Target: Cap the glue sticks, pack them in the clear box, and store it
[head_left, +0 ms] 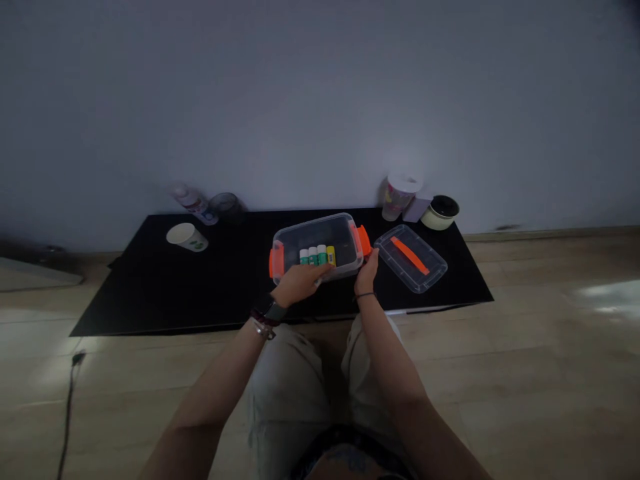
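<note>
A clear plastic box with orange latches lies open at the middle of the black table. Inside it, several small tubes with white caps and green labels stand in a row beside a yellow one. My left hand reaches over the box's near edge, fingers together near the tubes; what its fingertips hold is too small to tell. My right hand grips the box's right near corner, below the orange latch. The clear lid with an orange handle lies just right of the box.
On the black table, a paper cup, a bottle and a dark glass stand at the left. A plastic cup, a pale box and a cream pot stand at the back right, by the wall.
</note>
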Demonstrator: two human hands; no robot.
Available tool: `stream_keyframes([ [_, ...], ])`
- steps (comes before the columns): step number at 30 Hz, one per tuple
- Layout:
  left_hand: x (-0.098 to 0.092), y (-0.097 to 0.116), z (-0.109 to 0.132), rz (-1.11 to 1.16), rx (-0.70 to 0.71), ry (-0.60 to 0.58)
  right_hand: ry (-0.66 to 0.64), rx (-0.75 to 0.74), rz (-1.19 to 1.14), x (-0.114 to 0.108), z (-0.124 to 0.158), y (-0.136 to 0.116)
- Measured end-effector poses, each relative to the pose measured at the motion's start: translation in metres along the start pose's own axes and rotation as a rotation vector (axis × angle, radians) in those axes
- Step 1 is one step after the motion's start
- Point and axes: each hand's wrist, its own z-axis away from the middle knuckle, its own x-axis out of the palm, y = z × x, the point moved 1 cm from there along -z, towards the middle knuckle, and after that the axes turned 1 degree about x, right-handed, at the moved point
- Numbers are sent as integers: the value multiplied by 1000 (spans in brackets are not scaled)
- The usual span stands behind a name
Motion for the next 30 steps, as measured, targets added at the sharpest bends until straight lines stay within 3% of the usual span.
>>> stream_keyframes([
  [3,-2,10,-2,-54,25,-17,132,-41,-25,-8,-2,-8],
  [5,-3,17,-5,-83,38,-43,131,-126,92,-22,-5,-16],
  [12,-2,26,-14,-89,88,-53,87,-396,773,-113,-31,-33],
  [16,-1,23,-17,-86,79,-52,85,-379,1265,-145,-51,-46],
  [20,0,25,-19,-70,83,-11,63,-316,1572,-152,-64,-53],
  [23,1,26,-18,32,127,115,34,-279,1681,-154,-70,-51],
  [26,-1,19,-13,192,153,326,10,-267,1735,-158,-74,-50],
  [30,-2,-12,-2,311,-5,654,-50,-269,1786,-165,-84,-53],
])
